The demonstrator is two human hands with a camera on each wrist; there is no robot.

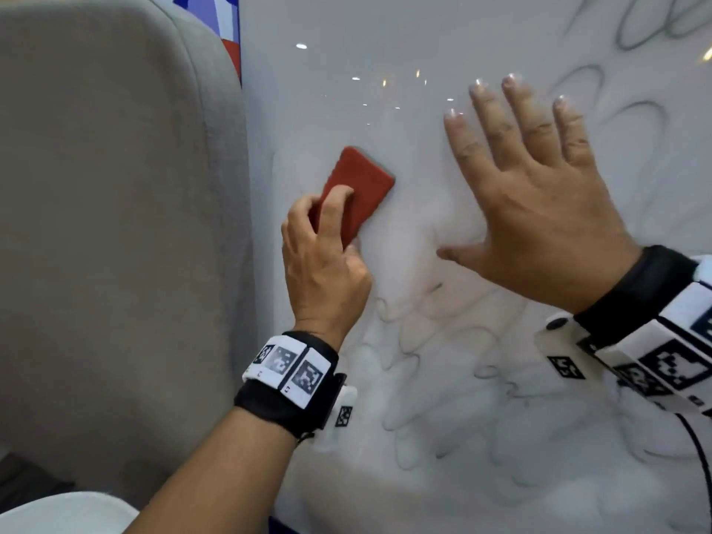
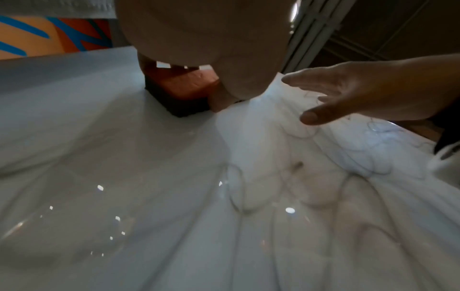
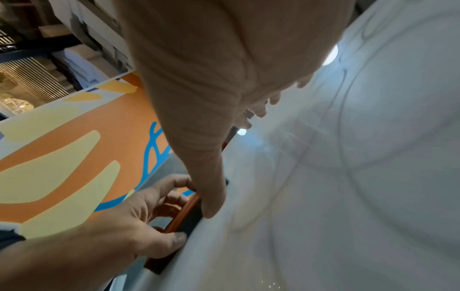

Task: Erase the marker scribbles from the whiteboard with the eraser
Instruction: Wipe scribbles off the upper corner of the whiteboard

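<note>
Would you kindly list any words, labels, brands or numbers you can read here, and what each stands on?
No readable words, brands or numbers.
Wristbands: square black-and-white coded markers only, no letters.
Whiteboard: looping marker scribbles, not words.
Red eraser: no label visible.

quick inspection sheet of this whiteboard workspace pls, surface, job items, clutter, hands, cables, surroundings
surface: whiteboard, glossy, wiped pale around the eraser, ceiling lights reflected.
job's things: red eraser flat on the board; scribbles faint below the hands, darker loops at upper right.
clutter: nothing seen.
hands: left hand grips the eraser; right hand open, fingers spread against the board.
cables: thin black cord near the right wrist band.
surroundings: grey padded panel left of the board; orange, blue and yellow patterned surface beyond it.
</note>
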